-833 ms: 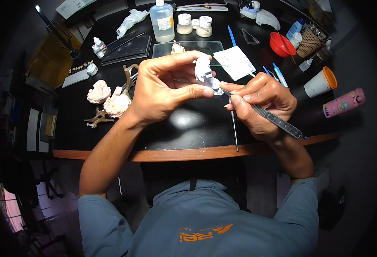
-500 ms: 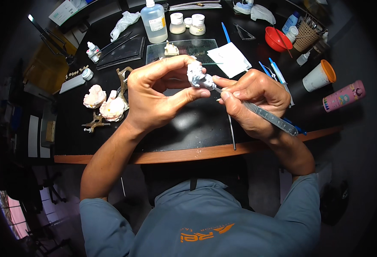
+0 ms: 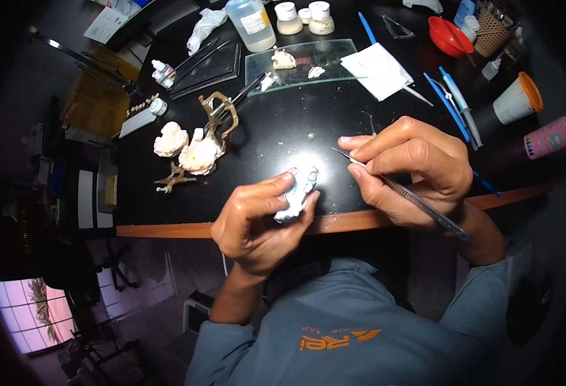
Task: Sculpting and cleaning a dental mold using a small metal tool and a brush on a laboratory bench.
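Note:
Near the table's front edge, my left hand [image 3: 254,219] pinches a small pale grey-white dental cast [image 3: 301,186] between the thumb and fingers. The cast is tilted and brightly lit. A thin metal scalpel [image 3: 424,204] is closed in my right hand [image 3: 418,161], gripped like a pen. Its handle slants down to the right, while its pointed tip faces left, apart from the cast. Part of the scalpel is hidden behind my fingers.
Pink-white dental casts [image 3: 199,156] and a brass-coloured articulator frame [image 3: 220,122] stand at left. Behind are a glass slab [image 3: 321,56], a liquid bottle [image 3: 252,24] and small jars [image 3: 321,19]. Toward the right lie white paper [image 3: 380,72], blue-handled tools [image 3: 447,106], a cup [image 3: 518,100] and a pink can [image 3: 550,136].
My left hand has lowered the cast toward me and turned it. The scalpel has come away from the cast, with my right hand to its right. The view has shifted.

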Available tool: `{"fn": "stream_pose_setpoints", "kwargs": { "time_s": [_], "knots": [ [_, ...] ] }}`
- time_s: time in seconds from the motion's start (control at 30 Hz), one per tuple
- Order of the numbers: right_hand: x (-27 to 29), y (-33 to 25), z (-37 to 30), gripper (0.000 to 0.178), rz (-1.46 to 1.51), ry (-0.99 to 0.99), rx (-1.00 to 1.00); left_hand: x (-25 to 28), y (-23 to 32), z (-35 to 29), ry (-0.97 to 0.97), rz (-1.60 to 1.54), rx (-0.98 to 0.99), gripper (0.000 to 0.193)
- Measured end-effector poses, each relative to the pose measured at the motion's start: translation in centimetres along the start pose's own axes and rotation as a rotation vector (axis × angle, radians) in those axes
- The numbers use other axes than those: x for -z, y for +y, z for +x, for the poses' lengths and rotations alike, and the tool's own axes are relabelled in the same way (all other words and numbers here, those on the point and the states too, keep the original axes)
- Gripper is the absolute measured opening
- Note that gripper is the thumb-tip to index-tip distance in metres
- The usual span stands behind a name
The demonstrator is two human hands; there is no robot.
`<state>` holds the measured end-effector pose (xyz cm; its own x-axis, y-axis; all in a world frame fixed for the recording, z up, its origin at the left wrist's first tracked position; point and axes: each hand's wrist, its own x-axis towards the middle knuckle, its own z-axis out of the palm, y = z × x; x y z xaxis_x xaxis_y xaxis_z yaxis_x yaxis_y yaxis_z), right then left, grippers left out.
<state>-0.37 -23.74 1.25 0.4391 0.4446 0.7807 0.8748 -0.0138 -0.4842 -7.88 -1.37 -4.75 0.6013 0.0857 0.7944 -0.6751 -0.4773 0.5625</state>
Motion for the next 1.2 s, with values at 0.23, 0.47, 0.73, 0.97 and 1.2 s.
{"fn": "stream_pose_setpoints", "kwargs": {
  "time_s": [0.23, 0.47, 0.73, 0.97, 1.2],
  "knots": [
    [-5.9, -3.7, -3.7, 0.02, 0.179, 0.18, -0.322, 1.2, 1.0, -2.6, 0.022, 0.047, 0.131, 0.047],
    [-9.0, -3.5, -5.3, 0.017, 0.231, 0.306, -0.401, 2.1, 0.4, -4.7, 0.018, 0.089, 0.16, 0.05],
    [-9.0, -3.5, -5.5, 0.019, 0.226, 0.203, -0.377, 2.4, 0.1, -5.1, -0.002, 0.105, 0.093, 0.054],
    [-9.7, -3.5, -5.9, 0.019, 0.111, 0.239, -0.34, 2.4, 0.1, -5.2, -0.009, 0.11, 0.081, 0.054],
    [-9.9, -3.3, -6.0, 0.02, 0.051, 0.247, -0.316, 2.2, 0.0, -5.6, 0.008, 0.097, 0.075, 0.056]
  ]
}}
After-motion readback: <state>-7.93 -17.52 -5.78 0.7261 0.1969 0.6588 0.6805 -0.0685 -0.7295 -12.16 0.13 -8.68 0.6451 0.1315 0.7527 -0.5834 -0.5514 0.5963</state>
